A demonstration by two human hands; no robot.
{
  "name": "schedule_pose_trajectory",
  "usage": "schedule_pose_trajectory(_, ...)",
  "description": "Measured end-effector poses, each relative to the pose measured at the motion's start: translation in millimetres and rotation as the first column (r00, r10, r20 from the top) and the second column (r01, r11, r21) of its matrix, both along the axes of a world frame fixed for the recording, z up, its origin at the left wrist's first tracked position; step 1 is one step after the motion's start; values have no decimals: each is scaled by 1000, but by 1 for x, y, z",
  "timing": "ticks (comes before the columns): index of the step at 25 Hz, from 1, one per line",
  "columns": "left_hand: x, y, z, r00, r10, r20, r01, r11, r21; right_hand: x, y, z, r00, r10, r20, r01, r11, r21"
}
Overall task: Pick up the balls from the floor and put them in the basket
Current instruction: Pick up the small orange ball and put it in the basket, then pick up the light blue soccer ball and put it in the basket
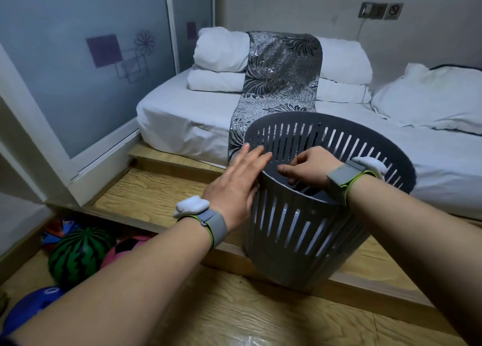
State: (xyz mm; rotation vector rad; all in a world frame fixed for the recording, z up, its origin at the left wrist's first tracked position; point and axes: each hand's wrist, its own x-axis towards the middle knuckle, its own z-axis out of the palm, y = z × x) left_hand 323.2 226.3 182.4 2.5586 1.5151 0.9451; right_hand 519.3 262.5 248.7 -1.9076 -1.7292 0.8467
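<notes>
A grey slatted basket (294, 231) is tilted toward me, its base near the edge of a low wooden step. My left hand (237, 181) lies flat with straight fingers against its left outer wall and rim. My right hand (307, 167) curls over the near rim, fingers hooked inside. At the lower left, several balls lie on the floor: a green watermelon-striped ball (78, 254), a pink and black ball (125, 246), a blue ball (28, 309) and a red and blue one (60, 232) behind, partly hidden by my left forearm.
A low bed (187, 121) with white sheets, pillows and a patterned runner (279, 85) stands behind the basket on the wooden platform (146, 197). A frosted glass sliding door (78, 85) closes off the left side. Wooden floor (260, 311) stretches in front.
</notes>
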Motion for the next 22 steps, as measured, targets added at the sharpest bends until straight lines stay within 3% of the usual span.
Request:
schedule_pose_trajectory(5, -10, -15, -11, 997, 77, 12, -76, 991, -111, -29, -9, 16, 994, 26, -106, 2, 968, 252)
schedule_pose_trajectory(8, -43, -31, -38, 994, 101, 29, -92, 973, -211, -71, -26, 21, 992, 99, 78, -125, 854, 505)
schedule_pose_trajectory(11, -88, -52, -66, 977, 209, 32, -188, 927, -326, -119, -55, 9, 943, 247, 224, -333, 713, 617)
schedule_pose_trajectory(13, -115, -69, -82, 963, 270, -26, -260, 890, -376, -141, -68, -14, 882, 299, 364, -466, 664, 585)
schedule_pose_trajectory(15, -155, -92, -103, 942, 324, -92, -332, 848, -413, -170, -76, -49, 819, 351, 454, -558, 671, 488)
schedule_pose_trajectory(18, -210, -124, -144, 901, 390, -189, -430, 755, -495, -214, -85, -104, 742, 459, 488, -633, 721, 284)
schedule_pose_trajectory(22, -265, -167, -201, 846, 341, -409, -531, 587, -611, -263, -106, -165, 606, 581, 543, -729, 679, 87)
